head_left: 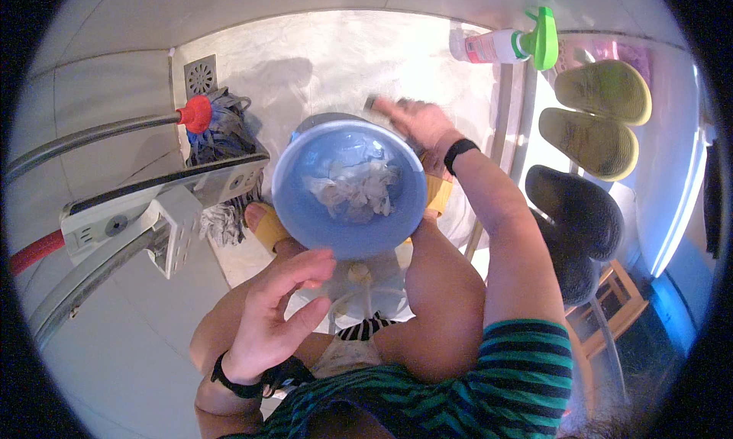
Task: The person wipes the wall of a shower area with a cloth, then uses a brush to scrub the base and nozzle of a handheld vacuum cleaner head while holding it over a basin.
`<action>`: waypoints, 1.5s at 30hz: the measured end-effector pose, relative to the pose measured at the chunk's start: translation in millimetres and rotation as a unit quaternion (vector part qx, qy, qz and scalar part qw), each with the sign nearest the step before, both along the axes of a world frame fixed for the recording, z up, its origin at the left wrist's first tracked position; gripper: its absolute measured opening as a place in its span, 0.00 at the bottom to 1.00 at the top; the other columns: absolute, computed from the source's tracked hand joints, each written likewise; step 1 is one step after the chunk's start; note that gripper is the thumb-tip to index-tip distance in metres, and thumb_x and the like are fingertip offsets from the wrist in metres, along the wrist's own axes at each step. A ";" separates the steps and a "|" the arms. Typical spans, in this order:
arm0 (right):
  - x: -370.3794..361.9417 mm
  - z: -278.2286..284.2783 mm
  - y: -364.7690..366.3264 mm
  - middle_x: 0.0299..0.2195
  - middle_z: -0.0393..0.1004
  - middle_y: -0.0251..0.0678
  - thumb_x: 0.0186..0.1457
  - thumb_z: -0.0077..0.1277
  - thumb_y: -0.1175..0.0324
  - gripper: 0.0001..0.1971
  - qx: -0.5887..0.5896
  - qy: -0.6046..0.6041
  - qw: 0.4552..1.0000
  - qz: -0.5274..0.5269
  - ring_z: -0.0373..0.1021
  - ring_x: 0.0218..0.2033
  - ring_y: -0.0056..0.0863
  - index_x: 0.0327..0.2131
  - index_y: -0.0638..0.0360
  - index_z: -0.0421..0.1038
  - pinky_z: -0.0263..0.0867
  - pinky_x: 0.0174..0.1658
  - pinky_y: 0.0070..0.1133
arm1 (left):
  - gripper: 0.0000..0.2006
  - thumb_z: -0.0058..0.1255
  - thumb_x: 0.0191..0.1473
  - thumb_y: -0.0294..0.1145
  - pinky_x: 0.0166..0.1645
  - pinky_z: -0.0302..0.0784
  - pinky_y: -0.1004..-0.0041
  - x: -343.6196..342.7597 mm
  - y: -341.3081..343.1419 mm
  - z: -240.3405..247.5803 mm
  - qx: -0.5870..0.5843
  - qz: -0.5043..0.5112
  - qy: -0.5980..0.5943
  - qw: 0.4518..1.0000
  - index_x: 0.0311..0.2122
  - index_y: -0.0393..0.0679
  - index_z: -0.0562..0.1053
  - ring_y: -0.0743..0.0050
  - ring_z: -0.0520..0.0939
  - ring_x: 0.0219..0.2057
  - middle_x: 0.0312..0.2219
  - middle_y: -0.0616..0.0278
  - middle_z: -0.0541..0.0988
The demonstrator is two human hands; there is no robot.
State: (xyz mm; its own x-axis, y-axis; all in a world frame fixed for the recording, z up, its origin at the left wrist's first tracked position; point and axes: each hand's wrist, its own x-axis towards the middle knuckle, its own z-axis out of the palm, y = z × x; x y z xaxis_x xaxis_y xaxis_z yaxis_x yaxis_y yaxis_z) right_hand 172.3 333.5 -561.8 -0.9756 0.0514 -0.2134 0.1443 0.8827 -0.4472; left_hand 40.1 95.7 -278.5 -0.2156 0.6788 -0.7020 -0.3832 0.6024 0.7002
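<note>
A round blue basin (286, 217) is between my knees, above my feet in yellow slippers (269, 227). Crumpled whitish cloth (359, 187) lies in water inside it. My left hand (279, 309) hovers just on the near side of the rim, its thumb and fingers apart, nothing in them. Beyond the far right rim, my right hand (420, 124) is slightly blurred with its fingers curled. A dark narrow end pokes out past its fingertips and more dark shows below the palm; what it grips is not clear. Another dark shape (328, 120) is partly hidden behind the basin.
At left are a mop (221, 130) with a red collar, a white-framed flat mop head (156, 202) and a floor drain (201, 78). A green-topped spray bottle (504, 47) lies at far right. Olive slippers (603, 91), dark slippers (576, 210) and a wooden stool (611, 301) line the right.
</note>
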 end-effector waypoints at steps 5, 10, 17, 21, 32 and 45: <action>-26.5 9.7 27.1 0.29 0.68 0.50 0.51 0.38 0.65 0.28 0.053 -0.075 0.934 -0.345 0.69 0.24 0.44 0.54 0.39 0.40 0.66 0.26 0.32 | 0.15 0.49 0.45 0.22 0.47 0.63 0.75 -10.0 2.5 4.5 0.025 -0.025 0.004 0.999 0.42 0.37 0.67 0.72 0.69 0.44 0.44 0.55 0.68; -19.7 4.9 1.4 0.33 0.67 0.47 0.51 0.35 0.64 0.25 -0.039 -0.014 0.997 -0.064 0.68 0.32 0.41 0.53 0.28 0.42 0.65 0.37 0.30 | 0.15 0.48 0.46 0.24 0.47 0.63 0.73 -18.7 0.6 7.0 0.015 -0.011 0.007 1.000 0.42 0.37 0.67 0.71 0.70 0.43 0.42 0.54 0.69; -64.4 -3.8 73.5 0.28 0.67 0.44 0.50 0.41 0.61 0.32 0.152 -0.110 0.940 -0.286 0.69 0.25 0.39 0.56 0.29 0.37 0.66 0.26 0.30 | 0.13 0.48 0.43 0.21 0.49 0.62 0.70 -27.4 -0.7 10.7 0.054 -0.020 0.034 0.998 0.38 0.37 0.68 0.64 0.69 0.45 0.37 0.57 0.72; -109.8 7.0 70.2 0.31 0.67 0.43 0.51 0.38 0.70 0.31 0.140 -0.118 0.969 -0.168 0.70 0.29 0.36 0.53 0.25 0.38 0.66 0.32 0.28 | 0.14 0.47 0.42 0.18 0.49 0.63 0.70 -35.2 -3.5 12.8 0.060 -0.018 0.028 0.998 0.39 0.36 0.68 0.64 0.70 0.43 0.39 0.55 0.71; -257.5 1.7 4.7 0.33 0.67 0.41 0.52 0.35 0.73 0.24 0.205 -0.045 0.975 -0.069 0.68 0.34 0.34 0.50 0.27 0.51 0.65 0.35 0.26 | 0.16 0.47 0.40 0.16 0.50 0.61 0.68 -51.9 -9.5 25.8 0.065 0.020 0.039 0.997 0.39 0.36 0.68 0.62 0.69 0.45 0.40 0.52 0.71; -177.8 -0.5 56.2 0.33 0.65 0.44 0.51 0.35 0.76 0.31 0.243 -0.079 0.965 -0.059 0.70 0.29 0.34 0.54 0.26 0.41 0.68 0.30 0.25 | 0.16 0.51 0.41 0.20 0.47 0.66 0.70 -67.6 -19.7 38.1 0.089 0.029 0.067 0.993 0.39 0.38 0.70 0.60 0.71 0.44 0.38 0.55 0.73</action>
State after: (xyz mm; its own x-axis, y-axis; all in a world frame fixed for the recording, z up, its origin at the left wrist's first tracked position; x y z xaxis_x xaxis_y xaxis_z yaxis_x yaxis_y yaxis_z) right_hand -5.5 389.7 -562.3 -0.9143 0.2915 -0.2812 0.2888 0.9560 0.0520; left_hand -27.6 76.0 -240.4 -0.3419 0.7732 -0.5341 -0.3090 0.4442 0.8409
